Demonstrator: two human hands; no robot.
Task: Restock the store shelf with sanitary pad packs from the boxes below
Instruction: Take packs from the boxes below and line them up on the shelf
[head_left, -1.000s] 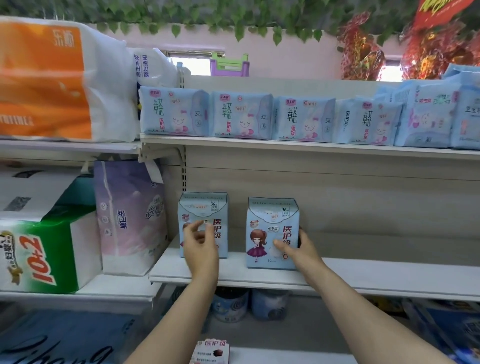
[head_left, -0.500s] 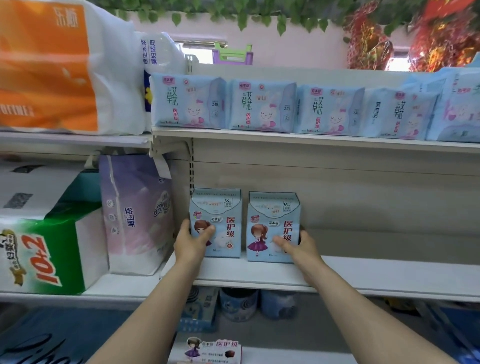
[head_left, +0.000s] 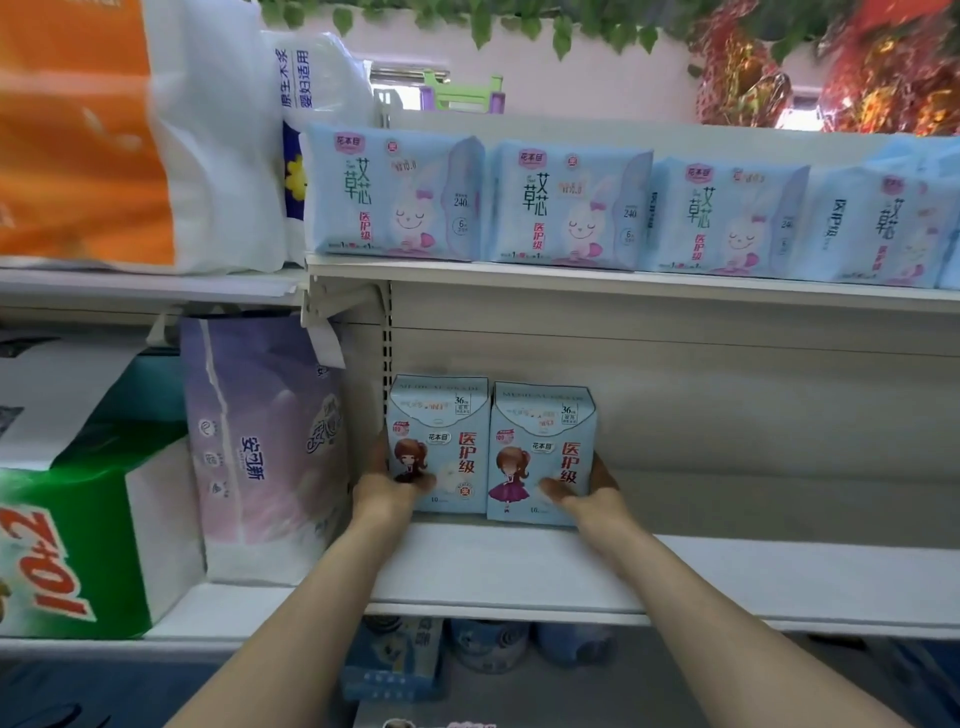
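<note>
Side by side, touching, two pale blue pad packs stand upright at the left end of the middle shelf (head_left: 675, 577), each printed 医护级, 花本目 and 36. The left hand (head_left: 387, 486) grips the left pack (head_left: 441, 441), thumb across its front; the right hand (head_left: 587, 493) grips the right pack (head_left: 543, 452) likewise. Above, rabbit-printed packs (head_left: 566, 202) reading 艾草芯 and 240 line the upper shelf (head_left: 623, 283). Leftward stands a lilac tissue bag (head_left: 265, 447) marked 安可新.

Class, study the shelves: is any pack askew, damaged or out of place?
Little stands out. The two upright pad packs stand straight, side by side. Only the top shelf's rightmost bunny pack sits turned, its side panel facing out.
</note>
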